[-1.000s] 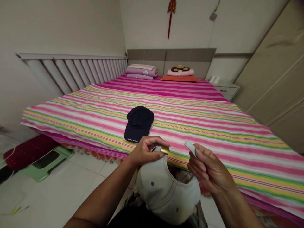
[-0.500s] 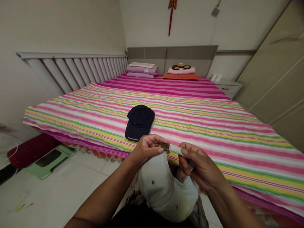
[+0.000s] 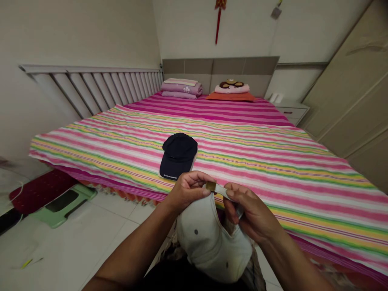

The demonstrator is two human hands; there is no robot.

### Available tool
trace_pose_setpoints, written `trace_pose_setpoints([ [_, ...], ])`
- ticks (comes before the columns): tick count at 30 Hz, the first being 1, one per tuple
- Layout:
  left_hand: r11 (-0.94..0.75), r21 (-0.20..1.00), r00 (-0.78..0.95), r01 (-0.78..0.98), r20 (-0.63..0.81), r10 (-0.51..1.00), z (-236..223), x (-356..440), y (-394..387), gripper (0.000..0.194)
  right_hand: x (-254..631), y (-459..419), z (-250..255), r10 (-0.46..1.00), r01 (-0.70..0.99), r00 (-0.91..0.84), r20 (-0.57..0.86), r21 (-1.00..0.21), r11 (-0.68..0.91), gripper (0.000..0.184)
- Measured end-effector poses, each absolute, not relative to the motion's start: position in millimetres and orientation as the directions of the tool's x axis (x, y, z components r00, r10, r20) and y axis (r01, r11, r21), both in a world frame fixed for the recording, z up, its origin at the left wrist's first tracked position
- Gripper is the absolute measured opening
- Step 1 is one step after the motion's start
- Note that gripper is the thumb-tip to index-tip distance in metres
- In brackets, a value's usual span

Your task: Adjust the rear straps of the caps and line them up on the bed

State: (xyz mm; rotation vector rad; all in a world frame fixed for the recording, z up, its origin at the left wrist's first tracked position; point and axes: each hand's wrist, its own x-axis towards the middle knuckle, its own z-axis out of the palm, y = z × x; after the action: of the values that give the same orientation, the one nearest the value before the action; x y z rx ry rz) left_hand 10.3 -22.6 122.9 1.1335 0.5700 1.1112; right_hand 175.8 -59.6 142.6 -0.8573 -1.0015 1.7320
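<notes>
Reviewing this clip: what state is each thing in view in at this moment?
left hand: closed on the strap's buckle end
right hand: closed on the strap's free end
fabric strap: stretched between the hands
brass buckle: on the strap, fastening unclear
pale cap: held up, off the bed
navy baseball cap: lying on the bedspread, brim towards the person
folded blankets: stacked at the bed's head
nightstand drawer: shut

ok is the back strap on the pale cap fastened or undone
Cannot tell: the cap strap reaches the brass buckle, but the left hand and right hand pinch them, hiding any threading.
</notes>
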Motion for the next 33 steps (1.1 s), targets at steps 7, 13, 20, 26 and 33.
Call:
trace_pose_setpoints([
  [7,-0.149,0.922,0.377,-0.357,0.288,0.88,122,7,-22,0.025,181,-57,146,0.943,-0.173,-0.291,-0.162,-0.96,-0.219,0.027],
  [13,-0.449,0.871,0.403,-0.197,0.49,0.773,128,-1,-23,0.024,185,-54,154,0.948,-0.016,-0.273,-0.163,-0.985,-0.174,0.028],
  [20,-0.53,0.835,0.401,-0.149,0.541,0.739,133,-1,-27,0.025,178,-56,148,0.931,-0.205,-0.315,-0.185,-0.944,-0.257,0.028],
  [26,-0.568,0.815,0.397,-0.114,0.562,0.726,136,0,-29,0.024,177,-56,150,0.92,-0.223,-0.343,-0.191,-0.935,-0.277,0.028],
  [33,-0.589,0.79,0.399,-0.169,0.601,0.692,134,-1,-30,0.029,176,-58,152,0.898,-0.198,-0.385,-0.214,-0.931,-0.307,0.026],
])
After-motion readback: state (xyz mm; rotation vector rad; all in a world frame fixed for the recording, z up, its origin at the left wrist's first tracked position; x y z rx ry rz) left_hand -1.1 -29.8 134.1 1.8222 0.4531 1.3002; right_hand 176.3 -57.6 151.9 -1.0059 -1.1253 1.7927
